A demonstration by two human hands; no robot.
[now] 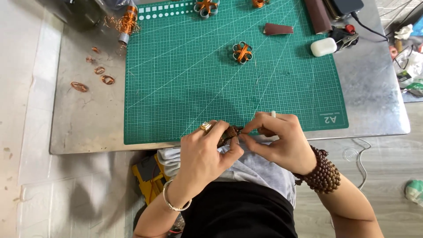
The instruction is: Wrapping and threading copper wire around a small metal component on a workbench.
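Observation:
My left hand (206, 150), with a gold ring and a thin bracelet, grips a small brown copper-wire bundle (230, 133) at the near edge of the green cutting mat (185, 79). My right hand (282, 139), with a brown bead bracelet on its wrist, pinches the right end of the same bundle between thumb and fingers; something thin and white sticks up behind its fingers. Both hands meet just over the table's front edge, above my lap. Most of the bundle is hidden by my fingers.
A copper-and-silver flower-shaped piece (242, 52) lies mid-mat, two more (206, 6) at the far edge. A copper wire spool (127, 24) and loose wire loops (107, 79) sit left on the metal table (83, 123). Sandpaper pieces (277, 29), a white case (323, 46) and a clamp lie far right.

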